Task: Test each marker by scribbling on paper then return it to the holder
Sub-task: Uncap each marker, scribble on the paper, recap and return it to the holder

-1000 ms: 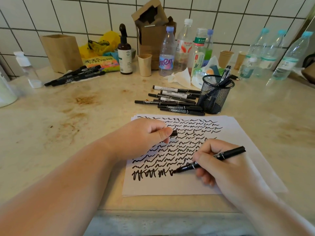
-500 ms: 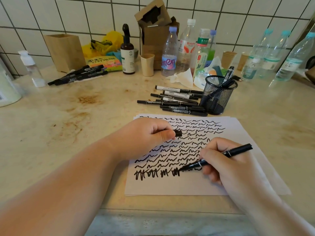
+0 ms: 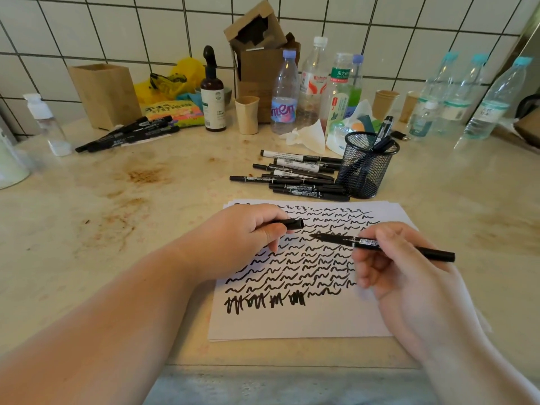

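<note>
A white paper (image 3: 292,323) covered with black scribbles lies in front of me. My right hand (image 3: 400,270) holds an uncapped black marker (image 3: 344,239) above the paper, its tip pointing left. My left hand (image 3: 248,238) pinches the marker's black cap (image 3: 293,223), whose open end faces the tip a short gap away. Behind the paper lies a pile of black markers (image 3: 295,179). To their right stands the black mesh holder (image 3: 366,168) with a few markers in it.
Another bunch of black markers (image 3: 128,134) lies at the back left beside a cardboard box (image 3: 105,95). Water bottles (image 3: 285,95), paper cups (image 3: 247,114), a brown pump bottle (image 3: 213,97) and tissue (image 3: 306,134) crowd the tiled wall. The counter edge runs near me.
My right hand has lifted the marker off the paper and swung its tip up and left toward the cap. A fresh squiggle ends the bottom row.
</note>
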